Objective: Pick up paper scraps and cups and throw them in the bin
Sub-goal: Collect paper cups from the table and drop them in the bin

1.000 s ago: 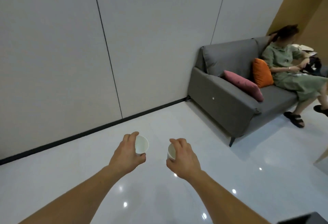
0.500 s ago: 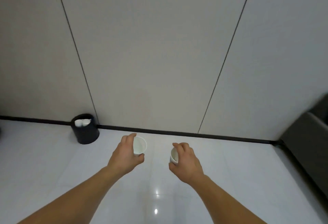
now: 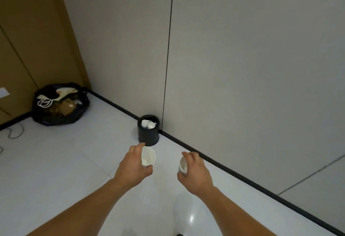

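Observation:
My left hand (image 3: pixel 133 168) grips a white paper cup (image 3: pixel 148 156), its mouth turned toward me and to the right. My right hand (image 3: pixel 194 172) holds a second white paper cup (image 3: pixel 182 164), mostly hidden behind the fingers. A small black round bin (image 3: pixel 148 135) stands on the floor against the wall, just beyond my left hand. White cups (image 3: pixel 147 123) show inside it near the rim.
A black rubbish bag (image 3: pixel 59 105) full of brown paper and a white bag sits in the far left corner by a brown wall panel. A thin cable (image 3: pixel 13 133) lies on the white tiled floor at the left. A grey wall with a black skirting runs along the right.
The view has swung further left: the sofa is gone, the bin has moved from the far left to the centre and is much nearer. Both hands still hold their cups.

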A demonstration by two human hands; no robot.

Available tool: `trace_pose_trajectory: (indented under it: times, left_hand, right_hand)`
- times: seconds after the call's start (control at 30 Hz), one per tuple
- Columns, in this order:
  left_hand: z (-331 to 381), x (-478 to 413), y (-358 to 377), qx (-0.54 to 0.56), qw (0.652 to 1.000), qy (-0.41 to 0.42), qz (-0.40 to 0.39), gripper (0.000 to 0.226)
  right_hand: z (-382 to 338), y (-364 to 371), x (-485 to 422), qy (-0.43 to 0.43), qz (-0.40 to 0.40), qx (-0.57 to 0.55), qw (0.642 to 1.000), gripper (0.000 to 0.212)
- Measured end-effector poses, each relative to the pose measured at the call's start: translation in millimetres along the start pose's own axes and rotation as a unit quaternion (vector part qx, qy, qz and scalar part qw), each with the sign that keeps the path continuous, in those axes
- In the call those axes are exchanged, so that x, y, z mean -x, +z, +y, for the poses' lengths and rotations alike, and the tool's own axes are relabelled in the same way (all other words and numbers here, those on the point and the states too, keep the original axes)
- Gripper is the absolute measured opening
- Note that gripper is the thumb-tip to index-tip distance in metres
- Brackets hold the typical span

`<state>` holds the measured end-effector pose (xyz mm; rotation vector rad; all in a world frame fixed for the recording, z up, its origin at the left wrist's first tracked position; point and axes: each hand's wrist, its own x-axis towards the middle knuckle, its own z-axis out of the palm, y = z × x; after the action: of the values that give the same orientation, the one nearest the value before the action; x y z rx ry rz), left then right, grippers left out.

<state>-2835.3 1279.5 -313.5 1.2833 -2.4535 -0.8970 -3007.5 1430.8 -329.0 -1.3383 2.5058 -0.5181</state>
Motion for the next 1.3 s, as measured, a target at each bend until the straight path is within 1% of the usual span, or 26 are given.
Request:
trace_pose_trajectory:
  times: [0.2,0.37,0.53,0.7,0.8,0.87,0.97,1.1,1.2,1.3]
  left_hand:
    - [-4.4,-81.5,-9.5,0.02,0.997,-0.058,0.037,0.084]
    - [-23.6,-141.1,-7.3,0.039,0.996,-0.077,0.028,0.084]
    - [-63.0,-234.7,-14.2,0.043,0.996,-0.073,0.012,0.086]
    - [-101.6,-341.5,-30.8,0.047,0.997,-0.054,-0.029,0.087]
    - [-114.4,-392.4,-41.2,0.048,0.997,-0.033,-0.053,0.085]
    - [-123.5,-426.8,-47.1,0.047,0.996,-0.034,-0.061,0.083]
    - [-134.0,-472.0,-45.3,0.052,0.994,-0.044,-0.082,0.081]
    - [-146.8,-534.4,-22.5,0.043,0.991,-0.039,-0.12,0.084]
    - [-159.7,-588.4,8.5,0.022,0.991,-0.019,-0.133,0.087]
    - [-173.2,-644.7,44.5,0.007,0.987,-0.02,-0.16,0.089]
  right_hand:
    - [-15.8,-7.2,-117.4,-0.073,-0.022,0.0,0.997,0.069]
    - [-20.9,6.2,-195.5,-0.084,-0.054,0.01,0.995,0.069]
    - [-43.2,35.5,-284.6,-0.073,-0.071,0.019,0.995,0.071]
    - [-72.8,57.1,-368.7,-0.041,-0.082,0.024,0.996,0.071]
    - [-83.1,64.4,-409.8,-0.013,-0.068,0.014,0.998,0.071]
    - [-86.4,71.4,-436.1,0.014,-0.056,-0.006,0.998,0.07]
    - [-82.2,88.3,-465.3,0.052,-0.067,-0.02,0.996,0.07]
    - [-68.2,124.7,-515.6,0.088,-0.07,-0.048,0.992,0.07]
    - [-52.5,161.7,-561.4,0.111,-0.066,-0.068,0.989,0.071]
    - [-32.2,204.3,-609.1,0.143,-0.059,-0.095,0.983,0.074]
